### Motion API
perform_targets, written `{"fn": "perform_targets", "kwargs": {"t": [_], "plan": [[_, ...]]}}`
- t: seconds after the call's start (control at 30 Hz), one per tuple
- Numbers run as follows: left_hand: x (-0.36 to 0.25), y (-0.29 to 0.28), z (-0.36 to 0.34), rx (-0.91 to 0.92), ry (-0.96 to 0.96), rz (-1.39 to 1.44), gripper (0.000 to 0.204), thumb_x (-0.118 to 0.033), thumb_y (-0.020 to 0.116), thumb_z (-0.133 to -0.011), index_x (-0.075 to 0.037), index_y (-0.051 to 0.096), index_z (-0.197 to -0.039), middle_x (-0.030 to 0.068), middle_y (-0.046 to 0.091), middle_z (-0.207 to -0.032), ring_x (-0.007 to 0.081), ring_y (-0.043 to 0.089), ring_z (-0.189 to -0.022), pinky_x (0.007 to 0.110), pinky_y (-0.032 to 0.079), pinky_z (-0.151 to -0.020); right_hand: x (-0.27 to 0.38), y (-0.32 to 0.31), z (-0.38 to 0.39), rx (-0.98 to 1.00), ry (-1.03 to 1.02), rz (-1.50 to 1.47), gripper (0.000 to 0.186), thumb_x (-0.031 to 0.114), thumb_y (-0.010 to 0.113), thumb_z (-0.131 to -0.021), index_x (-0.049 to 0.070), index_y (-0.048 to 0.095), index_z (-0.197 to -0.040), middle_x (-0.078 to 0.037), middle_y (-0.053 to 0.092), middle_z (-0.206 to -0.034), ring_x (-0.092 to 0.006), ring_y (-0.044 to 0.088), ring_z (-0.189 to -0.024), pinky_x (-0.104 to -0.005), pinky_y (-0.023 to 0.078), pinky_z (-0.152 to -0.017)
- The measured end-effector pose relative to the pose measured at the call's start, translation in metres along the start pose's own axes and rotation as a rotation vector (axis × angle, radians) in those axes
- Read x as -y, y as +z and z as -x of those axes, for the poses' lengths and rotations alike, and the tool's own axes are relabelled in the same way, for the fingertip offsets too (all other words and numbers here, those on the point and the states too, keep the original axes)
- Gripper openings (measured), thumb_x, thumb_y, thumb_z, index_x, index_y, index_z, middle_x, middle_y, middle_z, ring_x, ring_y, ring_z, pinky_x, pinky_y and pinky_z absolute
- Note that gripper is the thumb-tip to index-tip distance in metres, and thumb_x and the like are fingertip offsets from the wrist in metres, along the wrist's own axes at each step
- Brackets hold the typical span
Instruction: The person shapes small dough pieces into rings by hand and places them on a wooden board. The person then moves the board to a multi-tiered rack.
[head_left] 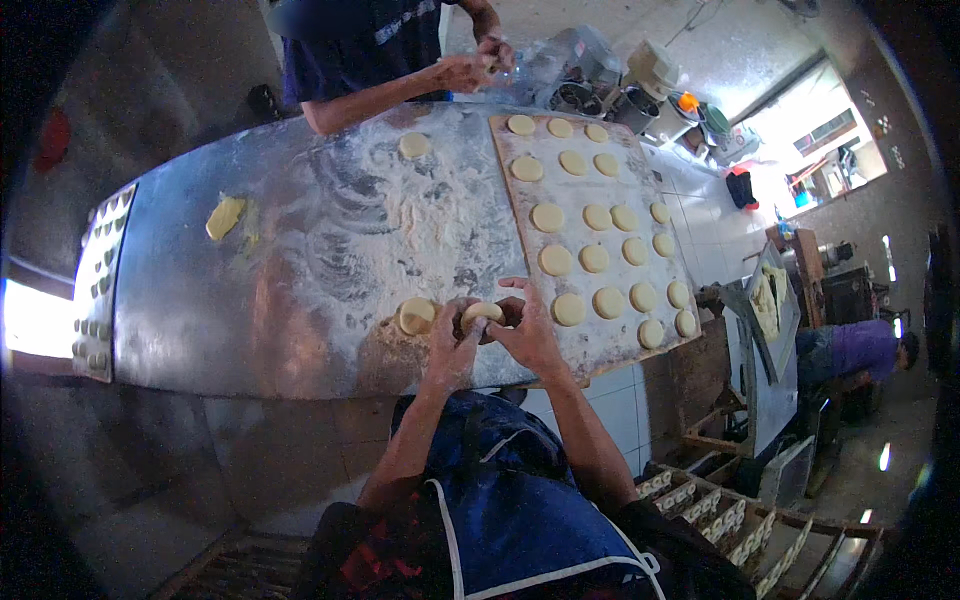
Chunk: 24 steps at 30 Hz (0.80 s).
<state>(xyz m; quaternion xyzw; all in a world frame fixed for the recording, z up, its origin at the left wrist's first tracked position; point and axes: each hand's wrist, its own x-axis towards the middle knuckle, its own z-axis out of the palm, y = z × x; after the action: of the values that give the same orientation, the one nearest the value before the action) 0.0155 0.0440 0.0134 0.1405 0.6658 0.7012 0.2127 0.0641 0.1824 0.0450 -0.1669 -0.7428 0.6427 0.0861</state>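
Note:
My left hand (452, 338) and my right hand (525, 330) both grip a pale dough piece (482, 312) just above the near part of the floured steel table (300, 300), fingers curled round its sides. Just left of my left hand lies another dough round (417, 316). A floured board (525, 180) holds several rows of dough rounds to the right of my hands. Farther back, a single round (414, 145) sits on the flour, and a yellow lump (225, 219) lies on bare steel at the left.
Across the table a co-worker (360, 55) has both hands raised. A tray of small pieces (98, 290) stands at the far left. Buckets and containers (635, 105) are behind the table. A metal machine (765, 320) and another person (855, 350) are at the right, with racks (760, 530) below.

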Motion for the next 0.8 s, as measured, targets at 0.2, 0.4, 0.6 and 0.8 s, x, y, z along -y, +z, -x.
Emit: {"fn": "perform_targets", "kwargs": {"t": [0.2, 0.4, 0.6, 0.8], "plan": [[-0.007, 0.027, 0.004, -0.007, -0.197, 0.808, 0.053, 0.004, 0.059, -0.087, -0.008, 0.033, -0.132, 0.0146, 0.058, -0.111, 0.0192, 0.057, -0.104, 0.034, 0.050, -0.085, 0.014, -0.031, 0.005, 0.335, 0.053, -0.050, 0.052, -0.008, 0.059, -0.076, 0.006, 0.042, -0.124, -0.009, 0.060, -0.087, -0.0129, 0.060, -0.075, -0.0275, 0.049, -0.060], [-0.024, 0.046, -0.003, 0.316, 0.128, 0.171, 0.047, 0.013, 0.053, -0.081, -0.008, 0.038, -0.120, 0.0119, 0.060, -0.106, 0.0223, 0.062, -0.100, 0.037, 0.054, -0.086, -0.002, -0.056, -0.001, 0.059, 0.217, -0.197, 0.036, 0.036, 0.045, -0.096, 0.002, 0.055, -0.103, -0.005, 0.060, -0.082, -0.0116, 0.057, -0.068, -0.0273, 0.050, -0.061], [-0.006, 0.111, -0.018, -0.148, -0.109, 0.379, 0.013, -0.014, 0.047, -0.092, -0.008, 0.049, -0.103, 0.0097, 0.061, -0.099, 0.0223, 0.064, -0.080, 0.036, 0.056, -0.060, -0.039, -0.090, 0.016, -0.077, 0.219, -0.641, 0.053, 0.041, 0.033, -0.101, -0.001, 0.064, -0.091, -0.013, 0.062, -0.073, -0.0203, 0.062, -0.070, -0.0341, 0.050, -0.062], [0.009, 0.155, -0.013, -0.300, -0.183, 0.342, 0.027, -0.026, 0.046, -0.095, -0.001, 0.053, -0.101, 0.0093, 0.061, -0.076, 0.0209, 0.062, -0.071, 0.037, 0.049, -0.063, -0.051, -0.108, 0.024, -0.193, 0.117, -0.007, 0.051, 0.040, 0.041, -0.099, -0.004, 0.059, -0.081, -0.014, 0.061, -0.076, -0.0219, 0.055, -0.066, -0.0357, 0.045, -0.060]]}}
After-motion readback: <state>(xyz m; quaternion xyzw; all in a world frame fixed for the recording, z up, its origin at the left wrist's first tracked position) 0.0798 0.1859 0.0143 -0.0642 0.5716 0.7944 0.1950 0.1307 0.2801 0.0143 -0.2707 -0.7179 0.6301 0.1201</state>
